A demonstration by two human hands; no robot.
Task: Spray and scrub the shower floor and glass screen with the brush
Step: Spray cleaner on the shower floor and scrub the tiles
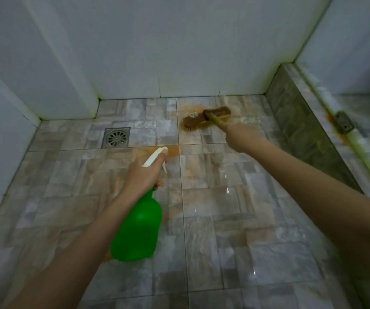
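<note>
Gripping the green spray bottle (pixel 138 226) at its neck, the left hand (pixel 142 175) holds it above the shower floor (pixel 224 219); the right hand (pixel 239 137) clasps the brush (pixel 198 120) handle, bristles seemingly on an orange stain (pixel 188 107) by the back wall (pixel 179 52).

A bathroom shower stall, this one: the wet shower floor (pixel 224 219) is laid in glossy grey stone-pattern tiles, a square metal drain (pixel 116 137) sits near its far left corner, white tiled walls (pixel 157 52) close in behind and left, and a low tiled kerb (pixel 302 121) lines the right edge.
</note>
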